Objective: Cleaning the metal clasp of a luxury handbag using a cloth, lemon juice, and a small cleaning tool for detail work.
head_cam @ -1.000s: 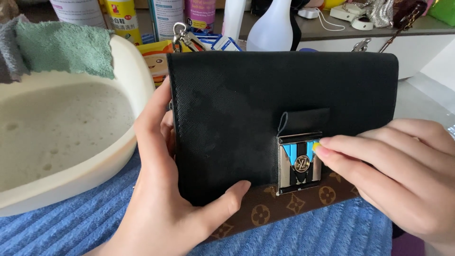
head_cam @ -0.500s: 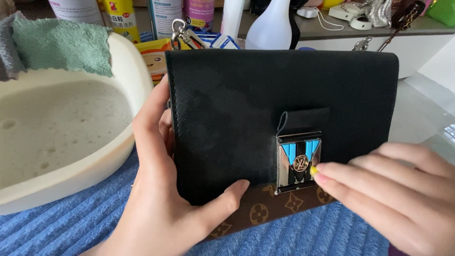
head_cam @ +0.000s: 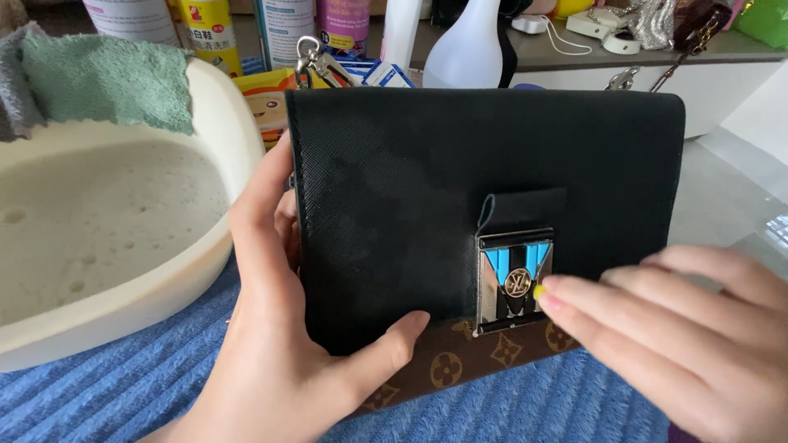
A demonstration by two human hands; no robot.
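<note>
A black flap handbag [head_cam: 427, 189] with a brown patterned body stands upright over a blue towel [head_cam: 123, 385]. My left hand [head_cam: 279, 344] grips its left edge, thumb pressed on the lower front of the flap. A silver clasp [head_cam: 515, 280] with blue and black stripes sits low on the flap. My right hand [head_cam: 681, 336] comes in from the lower right with its fingers apart. The index fingertip touches the clasp's right side.
A cream basin [head_cam: 123, 246] of foamy water stands at the left, with a green cloth [head_cam: 107, 78] draped over its rim. Several bottles [head_cam: 209, 33] and a white spray bottle [head_cam: 468, 45] line the back. A grey counter [head_cam: 574, 49] holds small items.
My right hand has slid down and to the right, from resting across the clasp to touching only its right side. The bag and my left hand have stayed put.
</note>
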